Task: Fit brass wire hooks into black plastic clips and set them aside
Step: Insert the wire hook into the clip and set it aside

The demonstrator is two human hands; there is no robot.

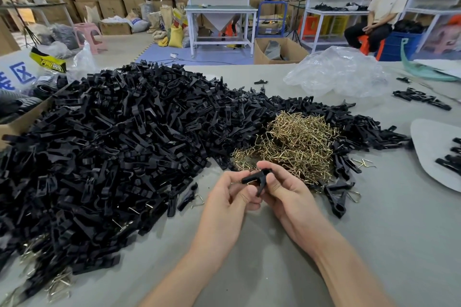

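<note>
Both hands, left (230, 193) and right (283, 190), each close their grip on one black clip (258, 178) held above the worktop (262, 252), just before the brass hook heap (291, 142). The clip looks light, rigid and smooth, so it is probably best pinched across its flat sides. The thin wire hooks likely tangle and spring.

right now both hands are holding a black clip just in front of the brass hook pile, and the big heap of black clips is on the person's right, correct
Not quite. In the head view the big heap of black clips lies to the person's left, not right. The rest stands: the left hand and right hand together hold a black clip just in front of the brass hook pile.
</note>
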